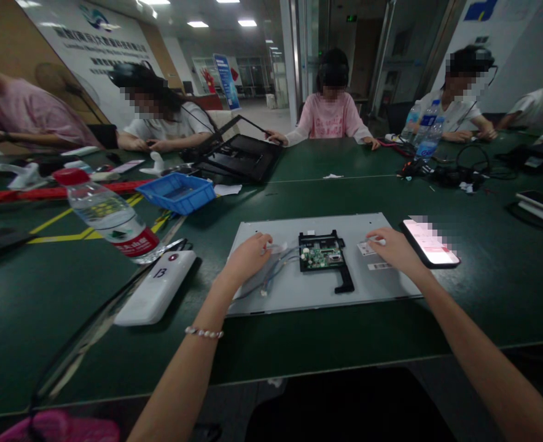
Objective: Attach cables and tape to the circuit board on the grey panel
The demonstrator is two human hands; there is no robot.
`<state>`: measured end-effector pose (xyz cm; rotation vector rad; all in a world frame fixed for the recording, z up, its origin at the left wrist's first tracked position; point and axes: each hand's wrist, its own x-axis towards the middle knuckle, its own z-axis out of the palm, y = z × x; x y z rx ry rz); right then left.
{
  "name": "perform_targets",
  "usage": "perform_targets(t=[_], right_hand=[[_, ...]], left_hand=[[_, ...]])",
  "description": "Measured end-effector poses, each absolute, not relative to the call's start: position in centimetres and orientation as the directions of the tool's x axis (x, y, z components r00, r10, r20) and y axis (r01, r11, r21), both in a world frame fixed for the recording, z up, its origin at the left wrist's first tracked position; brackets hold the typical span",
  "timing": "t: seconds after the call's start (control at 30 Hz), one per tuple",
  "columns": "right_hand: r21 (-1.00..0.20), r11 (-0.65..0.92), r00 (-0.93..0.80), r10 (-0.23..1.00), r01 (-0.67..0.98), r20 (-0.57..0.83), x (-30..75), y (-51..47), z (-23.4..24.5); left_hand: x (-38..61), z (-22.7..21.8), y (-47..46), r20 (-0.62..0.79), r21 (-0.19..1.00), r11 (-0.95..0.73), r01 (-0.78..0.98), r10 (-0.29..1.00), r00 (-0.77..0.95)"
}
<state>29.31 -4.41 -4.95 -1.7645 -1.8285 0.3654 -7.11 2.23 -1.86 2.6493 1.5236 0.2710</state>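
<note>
A flat grey metal panel [317, 298] lies on the green table in front of me. On its middle sits a black plastic bracket [344, 279] carrying a green circuit board [322, 256]. Grey cables [278, 267] run from the board's left side across the panel. Over the panel's left part is my left hand [248, 258], fingers bent together beside a pale patch; what they pinch, if anything, is too small to tell. My right hand [391, 247] is at the right part, by a white label [366, 248], its fingertips closed round something small and whitish.
Left of the panel lie a white power bank [158, 288] marked 13, a tilted water bottle [115, 221] and a blue tray [179, 193]. A lit phone [430, 242] is at the right. Across the table, a person holds a black frame [239, 156]; others sit nearby.
</note>
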Motion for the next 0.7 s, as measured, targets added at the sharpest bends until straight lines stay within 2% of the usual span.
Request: perform_targets(t=[0.23, 0.33, 0.43, 0.57, 0.7], right_hand=[[-0.534, 0.195, -0.001, 0.940, 0.822, 0.341, 29.0, -4.2, -5.2], [-0.528, 0.251, -0.027, 0.918, 0.811, 0.395, 28.3, -4.0, -5.5], [-0.497, 0.335, -0.118, 0.901, 0.800, 0.418, 26.9, -3.5, -5.1], [-0.429, 0.459, -0.308, 0.874, 0.778, 0.377, 24.3, -2.1, -3.7], [-0.378, 0.558, -0.434, 0.823, 0.739, 0.366, 21.7, 0.6, -2.8]], left_hand=[[-6.5, -1.8, 1.8, 0.212, -0.042, -0.440, 0.897, 0.873, 0.439], [-6.5, -2.0, 1.6, 0.261, -0.086, -0.351, 0.933, 0.895, 0.361], [-6.8, -2.2, 1.6, 0.223, -0.071, -0.296, 0.952, 0.926, 0.305], [-6.9, -2.2, 1.9, 0.118, 0.001, -0.316, 0.949, 0.942, 0.314], [-6.5, -2.2, 1.8, 0.151, -0.031, -0.329, 0.944, 0.932, 0.330]])
